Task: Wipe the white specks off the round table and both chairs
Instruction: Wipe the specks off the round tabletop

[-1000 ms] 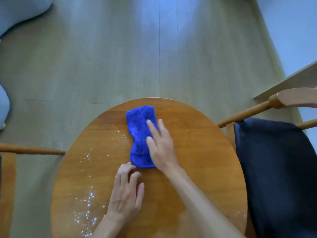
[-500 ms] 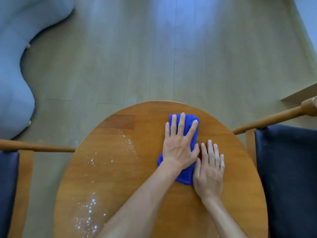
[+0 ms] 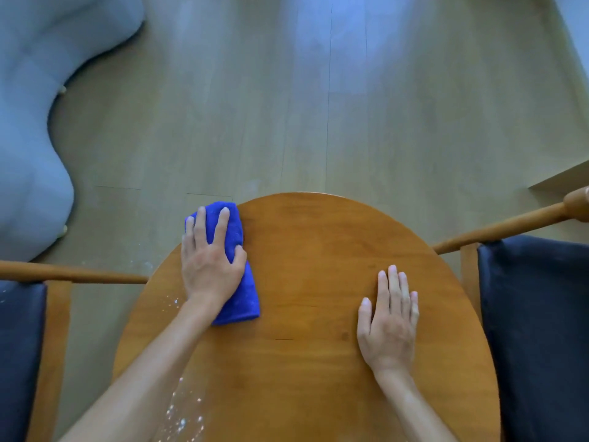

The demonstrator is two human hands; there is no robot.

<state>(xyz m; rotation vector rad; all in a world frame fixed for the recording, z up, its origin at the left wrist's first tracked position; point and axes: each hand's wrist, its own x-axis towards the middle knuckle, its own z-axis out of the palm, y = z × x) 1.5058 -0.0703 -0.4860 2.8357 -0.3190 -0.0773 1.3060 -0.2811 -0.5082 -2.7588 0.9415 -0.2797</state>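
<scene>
Round table point(image 3: 306, 314) being wiped: left hand point(image 3: 210, 266) pressing blue cloth point(image 3: 237, 291) flat at far-left edge, sweeping specks point(image 3: 183, 413) off; right hand point(image 3: 387, 327) lying flat, fingers straight, bracing tabletop.

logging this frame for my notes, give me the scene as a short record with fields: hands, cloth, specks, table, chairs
left hand: left hand lies flat on the folded blue microfibre cloth, fingers straight, no grip
right hand: right hand rests flat on the bare tabletop, holds nothing
cloth place: at the far left edge of the round wooden table
specks: white specks remain at the near left of the table
chairs: dark-cushioned wooden chair on the left shows a few specks; dark-cushioned wooden chair on the right
</scene>
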